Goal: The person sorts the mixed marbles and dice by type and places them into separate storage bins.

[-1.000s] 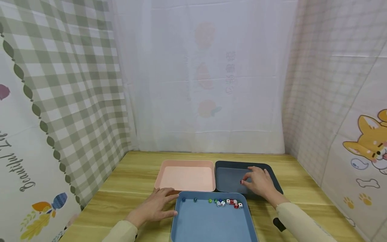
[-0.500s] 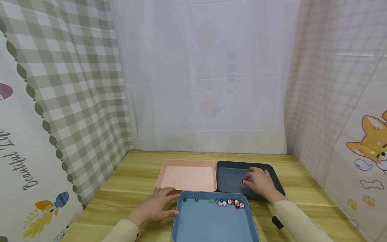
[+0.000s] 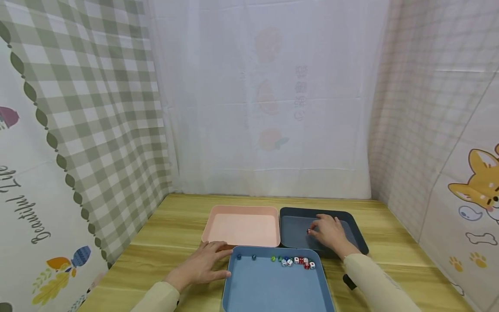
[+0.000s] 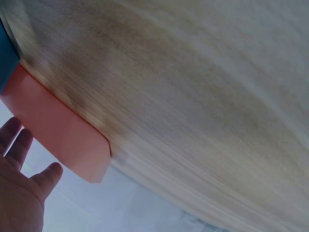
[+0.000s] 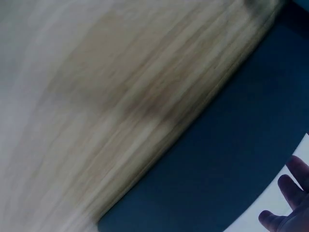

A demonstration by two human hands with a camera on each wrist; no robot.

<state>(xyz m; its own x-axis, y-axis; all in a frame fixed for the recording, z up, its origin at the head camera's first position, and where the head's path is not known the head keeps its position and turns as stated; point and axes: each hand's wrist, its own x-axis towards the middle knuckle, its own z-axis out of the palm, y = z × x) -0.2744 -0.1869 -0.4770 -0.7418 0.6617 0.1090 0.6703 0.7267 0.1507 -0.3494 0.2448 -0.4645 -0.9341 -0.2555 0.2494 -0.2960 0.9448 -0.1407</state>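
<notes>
My right hand pinches a small red die between thumb and fingertips, over the dark navy tray. In the right wrist view, only some of that hand's fingers show beside the tray's wall, and the die is hidden. The left hand lies with spread, relaxed fingers at the upper left edge of the blue tray. Along that tray's far side sit red dice, white dice and small round marble-like pieces, one bright green and another dark teal.
A pink tray stands behind the blue one, side by side with the navy tray. All three are on a wood-grain table. Cloth hangs around it, with a checked curtain on the left and a white one behind.
My right hand has shifted a little to the left over the navy tray, still pinching the red die. The left hand keeps its place by the blue tray. The head view has turned slightly.
</notes>
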